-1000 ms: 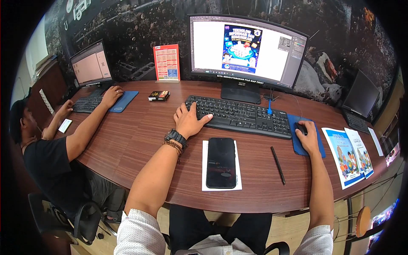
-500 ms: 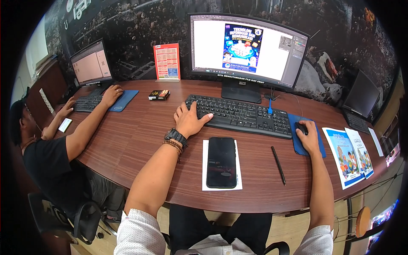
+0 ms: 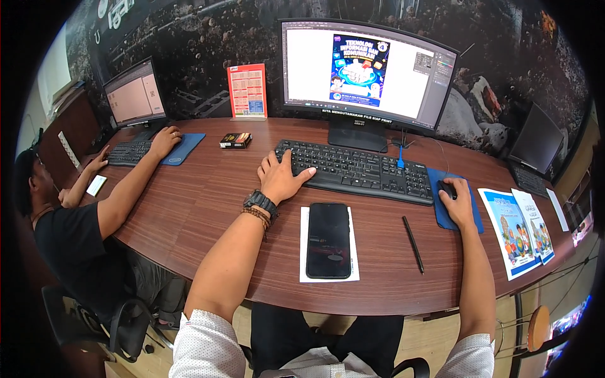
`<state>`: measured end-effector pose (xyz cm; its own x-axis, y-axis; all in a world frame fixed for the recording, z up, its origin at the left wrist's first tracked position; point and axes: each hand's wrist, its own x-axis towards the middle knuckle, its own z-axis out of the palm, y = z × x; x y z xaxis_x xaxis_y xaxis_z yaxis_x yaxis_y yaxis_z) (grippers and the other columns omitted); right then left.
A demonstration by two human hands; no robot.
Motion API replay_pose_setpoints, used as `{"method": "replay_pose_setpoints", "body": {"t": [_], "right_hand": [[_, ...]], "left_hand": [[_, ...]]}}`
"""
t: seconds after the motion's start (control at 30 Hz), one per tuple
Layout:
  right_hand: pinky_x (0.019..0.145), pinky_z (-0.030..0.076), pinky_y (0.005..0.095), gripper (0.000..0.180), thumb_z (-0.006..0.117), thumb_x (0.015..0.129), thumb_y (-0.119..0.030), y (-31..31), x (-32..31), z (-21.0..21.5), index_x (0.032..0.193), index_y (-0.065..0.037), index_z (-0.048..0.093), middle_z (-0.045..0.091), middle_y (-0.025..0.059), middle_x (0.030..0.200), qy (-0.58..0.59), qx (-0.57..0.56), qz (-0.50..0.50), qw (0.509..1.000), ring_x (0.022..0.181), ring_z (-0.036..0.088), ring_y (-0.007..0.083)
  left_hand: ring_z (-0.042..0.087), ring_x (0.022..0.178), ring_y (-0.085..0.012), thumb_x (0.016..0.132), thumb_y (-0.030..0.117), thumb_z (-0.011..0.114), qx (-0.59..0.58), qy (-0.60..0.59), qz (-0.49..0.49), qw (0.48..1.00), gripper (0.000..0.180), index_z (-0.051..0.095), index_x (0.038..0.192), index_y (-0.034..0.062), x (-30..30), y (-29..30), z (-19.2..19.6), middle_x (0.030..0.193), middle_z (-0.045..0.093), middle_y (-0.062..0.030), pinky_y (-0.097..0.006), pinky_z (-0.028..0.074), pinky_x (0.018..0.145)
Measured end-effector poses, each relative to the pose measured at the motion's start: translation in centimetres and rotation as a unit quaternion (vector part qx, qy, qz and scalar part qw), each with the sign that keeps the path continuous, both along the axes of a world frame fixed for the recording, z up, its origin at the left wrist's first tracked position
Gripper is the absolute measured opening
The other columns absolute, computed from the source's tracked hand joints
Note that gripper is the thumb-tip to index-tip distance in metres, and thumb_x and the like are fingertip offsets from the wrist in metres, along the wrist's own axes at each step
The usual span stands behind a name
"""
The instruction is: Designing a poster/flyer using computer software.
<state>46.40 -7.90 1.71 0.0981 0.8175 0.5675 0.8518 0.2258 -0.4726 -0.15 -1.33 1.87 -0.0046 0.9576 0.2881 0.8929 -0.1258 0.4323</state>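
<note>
My left hand [image 3: 282, 176] rests on the left end of a black keyboard [image 3: 356, 166], its fingers spread over the keys and the thumb stretched to the right. My right hand [image 3: 459, 203] is wrapped round a black computer mouse [image 3: 447, 189] on a blue mouse pad [image 3: 444, 215]; the palm partly covers the mouse. Beyond the keyboard, a wide monitor [image 3: 409, 75] shows a blue poster-like cover in an editing window. Between my forearms a black smartphone [image 3: 328, 242] lies on a white paper sheet [image 3: 304, 258], with a black pen [image 3: 413, 245] to its right.
Printed booklets [image 3: 512, 233] lie right of my right forearm. A small dark box [image 3: 236, 140] and a red-framed sign [image 3: 247, 92] stand left of the monitor. Another person [image 3: 75, 239] works at a second keyboard [image 3: 129, 153] on the left. The brown desk [image 3: 189, 208] curves round me.
</note>
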Motion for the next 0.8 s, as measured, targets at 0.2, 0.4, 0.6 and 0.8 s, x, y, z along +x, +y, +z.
{"method": "replay_pose_setpoints", "body": {"t": [0.2, 0.4, 0.6, 0.8], "right_hand": [[0.098, 0.044, 0.0397, 0.034, 0.071, 0.08, -0.016, 0.0, 0.05, -0.05, 0.112, -0.004, 0.064, 0.057, 0.0125, 0.114, 0.0, -0.006, -0.005, 1.0, 0.111, 0.056, 0.0308], [0.098, 0.044, 0.0396, 0.034, 0.071, 0.08, -0.016, -0.05, -0.12, 0.09, 0.112, -0.004, 0.064, 0.057, 0.0126, 0.114, 0.005, -0.006, 0.001, 1.0, 0.111, 0.056, 0.0307], [0.098, 0.044, 0.0395, 0.036, 0.071, 0.08, -0.017, -0.02, -0.02, 0.05, 0.112, -0.004, 0.064, 0.057, 0.0124, 0.113, 0.001, -0.006, -0.003, 1.0, 0.111, 0.056, 0.0308], [0.098, 0.044, 0.0396, 0.036, 0.071, 0.08, -0.017, -0.11, -0.11, 0.11, 0.113, -0.004, 0.064, 0.056, 0.0125, 0.113, 0.003, -0.007, -0.005, 1.0, 0.11, 0.056, 0.0306]], "left_hand": [[0.023, 0.141, -0.0484, 0.084, 0.07, 0.061, -0.003, -0.001, 0.0, 1.0, 0.097, 0.039, 0.148, 0.0001, 0.02, -0.05, 0.1, 0.148, 0.03, -0.033, -0.057, 0.016, 0.115], [0.023, 0.141, -0.0482, 0.084, 0.07, 0.061, -0.005, 0.001, 0.002, 1.0, 0.097, 0.039, 0.148, 0.0002, 0.01, -0.07, 0.12, 0.148, 0.03, -0.0326, -0.057, 0.015, 0.115], [0.022, 0.141, -0.0483, 0.085, 0.07, 0.061, -0.006, 0.0, 0.001, 1.0, 0.097, 0.038, 0.149, 0.0001, 0.01, -0.03, 0.12, 0.148, 0.03, -0.0325, -0.057, 0.015, 0.115], [0.022, 0.141, -0.0488, 0.085, 0.07, 0.06, -0.004, 0.001, 0.001, 1.0, 0.097, 0.039, 0.148, 0.0, 0.05, 0.06, 0.04, 0.147, 0.03, -0.0328, -0.057, 0.016, 0.115]]}}
